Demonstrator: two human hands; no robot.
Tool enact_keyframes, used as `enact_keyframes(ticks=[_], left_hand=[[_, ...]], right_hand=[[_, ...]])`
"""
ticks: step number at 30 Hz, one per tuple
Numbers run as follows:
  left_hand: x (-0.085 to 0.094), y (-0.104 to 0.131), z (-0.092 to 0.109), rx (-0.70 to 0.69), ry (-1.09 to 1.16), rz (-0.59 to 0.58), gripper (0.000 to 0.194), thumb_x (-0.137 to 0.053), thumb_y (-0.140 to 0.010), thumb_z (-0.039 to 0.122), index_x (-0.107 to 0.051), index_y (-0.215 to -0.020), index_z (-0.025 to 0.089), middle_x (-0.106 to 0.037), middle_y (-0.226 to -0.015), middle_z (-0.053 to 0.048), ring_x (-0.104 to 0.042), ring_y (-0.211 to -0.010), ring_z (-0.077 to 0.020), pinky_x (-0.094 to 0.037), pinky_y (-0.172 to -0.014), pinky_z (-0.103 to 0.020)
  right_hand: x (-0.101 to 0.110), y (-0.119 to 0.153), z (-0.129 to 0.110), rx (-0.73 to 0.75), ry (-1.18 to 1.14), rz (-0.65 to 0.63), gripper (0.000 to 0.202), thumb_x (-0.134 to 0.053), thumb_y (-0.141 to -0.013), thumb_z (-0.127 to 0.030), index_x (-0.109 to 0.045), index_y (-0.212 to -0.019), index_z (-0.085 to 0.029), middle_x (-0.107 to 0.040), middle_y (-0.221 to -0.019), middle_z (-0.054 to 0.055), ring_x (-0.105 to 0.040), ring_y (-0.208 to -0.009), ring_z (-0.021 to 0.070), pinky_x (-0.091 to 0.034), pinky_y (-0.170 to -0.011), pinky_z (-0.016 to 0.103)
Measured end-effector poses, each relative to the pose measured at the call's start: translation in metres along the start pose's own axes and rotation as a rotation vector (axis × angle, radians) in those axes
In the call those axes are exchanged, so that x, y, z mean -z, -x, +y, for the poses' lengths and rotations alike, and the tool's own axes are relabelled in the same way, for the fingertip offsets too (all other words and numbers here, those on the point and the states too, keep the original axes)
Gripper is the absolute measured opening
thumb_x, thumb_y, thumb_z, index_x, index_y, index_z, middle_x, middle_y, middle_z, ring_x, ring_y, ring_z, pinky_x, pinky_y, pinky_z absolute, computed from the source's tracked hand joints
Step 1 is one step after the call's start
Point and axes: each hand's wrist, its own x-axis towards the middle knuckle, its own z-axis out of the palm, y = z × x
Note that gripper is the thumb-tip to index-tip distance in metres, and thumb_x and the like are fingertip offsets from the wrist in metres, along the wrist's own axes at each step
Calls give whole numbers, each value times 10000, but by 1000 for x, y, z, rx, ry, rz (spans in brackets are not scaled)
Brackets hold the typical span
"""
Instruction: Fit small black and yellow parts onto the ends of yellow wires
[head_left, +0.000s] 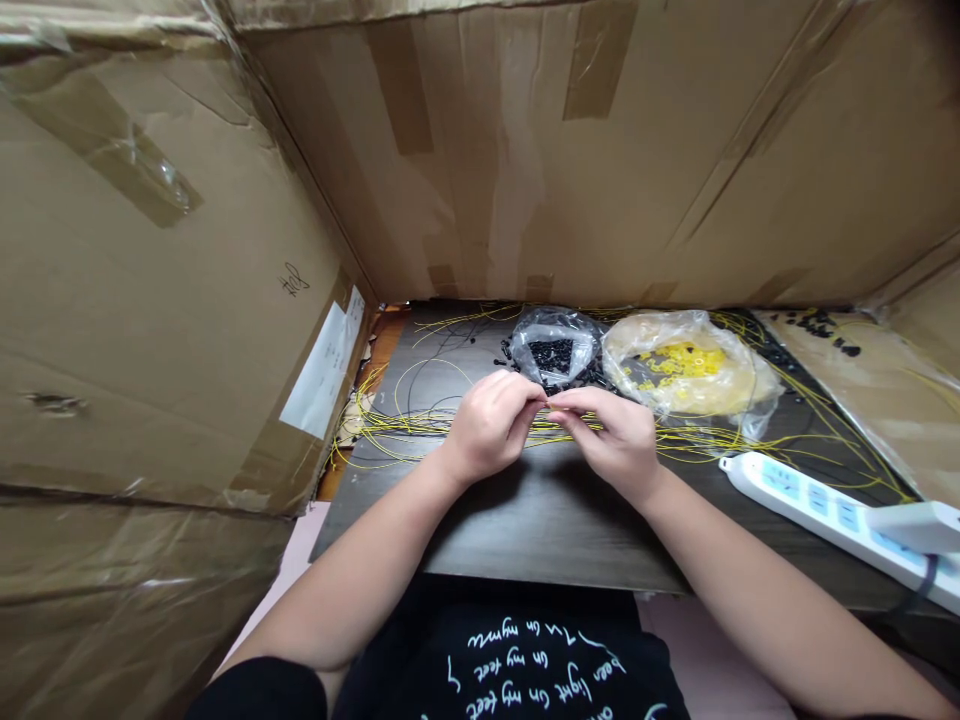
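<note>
At the far left stands a tall cardboard wall (pixel 150 330), on which a white paper label (pixel 324 365) is fixed near the corner. Beside it begins the dark surface (pixel 555 540). Many thin yellow wires (pixel 409 425), with some dark ones among them, lie across this surface; their loose ends curl at the left edge, and the bundle passes behind both hands.

Near the middle is the left hand (pixel 491 425), raised a little above the surface. Its fingers are pressed together at the tips, pointing to the right; whether they pinch something, I cannot tell. Just behind the hands, an open clear bag (pixel 589 330) holds small black pieces (pixel 551 355), and some of these are scattered around it.

The tips of the two hands meet, and there a tiny yellowish piece (pixel 553 407) shows. The right hand (pixel 615 435) pinches it between thumb and forefinger; it is too small to tell what it is.

Behind the right hand lies a second plastic bag (pixel 739 390), open, with yellow pieces (pixel 686 358) inside. Nearer to the person, at the right, a white power strip (pixel 795 490) lies slanting, with a white plug (pixel 915 522) in it. Beyond, a flat cardboard sheet (pixel 877 395) carries a few black bits (pixel 847 350).
</note>
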Motion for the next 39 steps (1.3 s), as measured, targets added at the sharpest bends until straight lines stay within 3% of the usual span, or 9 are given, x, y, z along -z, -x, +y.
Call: enact_keyframes(ticks=[10,20,28,39], left_hand=[[-1,1,1,12,-51,-38,120,-490,-969,238,-592,-942,180,-670,-847,-66,-585,-787,-175,-455,-749,-327],[0,-1,0,-16,-6,-1,89,-540,-953,214,-621,-946,180,-704,-850,-48,-589,-766,-155,-474,-744,-312],[1,1,-2,19,3,76,115,-621,-913,239,-659,-1010,190,-706,-848,-42,-603,-768,-143,-511,-719,-279],[0,2,-1,20,72,78,103,-623,-911,234,-683,-985,197,-687,-818,-34,-599,-746,-131,-517,-693,-257]], right_hand=[[2,-1,-3,-18,26,21,174,-671,-865,-163,-690,-1026,-228,-738,-900,44,-704,-801,177,-589,-711,321],[0,3,-1,-34,84,88,205,-745,-809,-172,-697,-1003,-221,-743,-848,15,-679,-659,127,-565,-630,249],[1,1,0,-128,-27,71,95,-698,-854,-204,-705,-948,-218,-737,-864,40,-686,-718,157,-580,-646,296],[-1,-1,-2,-209,-136,71,100,-717,-839,-230,-713,-938,-228,-672,-880,52,-625,-702,149,-555,-566,291]])
